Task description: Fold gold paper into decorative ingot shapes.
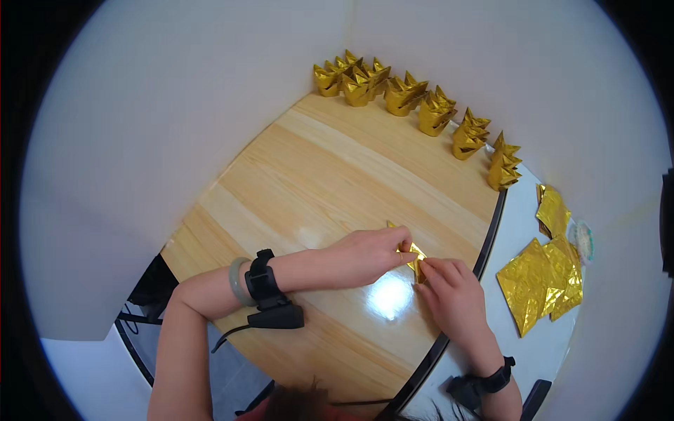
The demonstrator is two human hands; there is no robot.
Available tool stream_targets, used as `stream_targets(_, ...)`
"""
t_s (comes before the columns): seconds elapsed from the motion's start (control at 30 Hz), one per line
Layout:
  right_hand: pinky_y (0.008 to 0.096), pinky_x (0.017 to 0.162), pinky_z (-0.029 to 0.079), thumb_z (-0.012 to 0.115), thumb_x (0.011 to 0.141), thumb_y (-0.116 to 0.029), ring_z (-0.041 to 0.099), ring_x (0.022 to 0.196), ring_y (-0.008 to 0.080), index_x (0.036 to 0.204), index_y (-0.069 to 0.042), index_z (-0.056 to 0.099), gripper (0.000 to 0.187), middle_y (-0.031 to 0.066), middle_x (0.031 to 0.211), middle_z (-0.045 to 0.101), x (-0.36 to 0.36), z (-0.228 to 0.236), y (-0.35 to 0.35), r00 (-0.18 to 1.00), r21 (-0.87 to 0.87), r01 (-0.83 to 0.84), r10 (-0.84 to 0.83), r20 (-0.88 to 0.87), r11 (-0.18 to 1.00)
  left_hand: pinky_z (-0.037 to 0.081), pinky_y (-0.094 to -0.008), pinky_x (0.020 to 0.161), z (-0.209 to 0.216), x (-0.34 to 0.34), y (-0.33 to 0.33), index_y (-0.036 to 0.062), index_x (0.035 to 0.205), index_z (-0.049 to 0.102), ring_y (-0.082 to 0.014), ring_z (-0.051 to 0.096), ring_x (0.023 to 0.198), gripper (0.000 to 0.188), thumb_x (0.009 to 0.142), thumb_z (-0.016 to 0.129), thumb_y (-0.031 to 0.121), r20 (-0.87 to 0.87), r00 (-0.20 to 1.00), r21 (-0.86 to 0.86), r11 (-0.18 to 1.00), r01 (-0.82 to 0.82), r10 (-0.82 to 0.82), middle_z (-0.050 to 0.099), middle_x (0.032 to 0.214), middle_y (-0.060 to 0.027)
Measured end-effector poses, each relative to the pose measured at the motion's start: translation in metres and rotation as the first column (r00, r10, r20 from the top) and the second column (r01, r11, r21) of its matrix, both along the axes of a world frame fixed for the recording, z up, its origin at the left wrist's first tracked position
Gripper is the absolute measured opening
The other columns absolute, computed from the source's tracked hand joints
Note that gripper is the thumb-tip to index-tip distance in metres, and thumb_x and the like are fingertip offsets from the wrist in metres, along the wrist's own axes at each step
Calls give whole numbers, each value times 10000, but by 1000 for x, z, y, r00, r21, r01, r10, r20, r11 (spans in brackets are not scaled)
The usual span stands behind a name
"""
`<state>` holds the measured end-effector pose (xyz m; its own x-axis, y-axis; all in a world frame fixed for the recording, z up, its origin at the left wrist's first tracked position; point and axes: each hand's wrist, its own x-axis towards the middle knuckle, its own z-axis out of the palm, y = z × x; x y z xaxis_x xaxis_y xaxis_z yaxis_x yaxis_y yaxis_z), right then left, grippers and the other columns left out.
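Note:
A small piece of folded gold foil paper lies between my hands over the wooden table, mostly covered by my fingers. My left hand reaches across from the left and pinches its upper part between thumb and forefinger. From the lower right, my right hand closes its thumb and fingertips on the near end of the same foil. A narrow gold tip pokes out beyond the left knuckles. The exact fold under the fingers is hidden.
Several pointed gold foil crowns stand along the far edge of the wooden table. Flat gold foil sheets lie on the white surface at right, beside a small clear, pale-rimmed roll. Walls rise behind. A bright reflection sits below my hands.

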<state>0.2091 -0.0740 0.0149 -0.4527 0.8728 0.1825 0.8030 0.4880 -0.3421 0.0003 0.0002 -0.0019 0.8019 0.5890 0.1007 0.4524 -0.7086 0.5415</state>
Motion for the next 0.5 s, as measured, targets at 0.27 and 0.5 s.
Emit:
stream_targets(0.27,360,892,422,681,772,-255,509,1104,239,1157,36,572,494,116,1141,545,-9,2,-10,963,209,-50,-8,271,977,507,-355,722,-6,4,0,56,1099,606,-284,574,931,246,939,505,214,136,977,-19,986,-163,164,544,1087,-122)
stream_targets(0.5,360,911,409,661,788,-274,494,1124,227,1191,35,555,519,110,1179,535,-6,2,-10,949,216,-46,-26,316,975,512,-367,708,4,0,3,1,975,621,-272,583,906,249,918,551,233,90,996,215,976,-26,7,560,1042,-120)
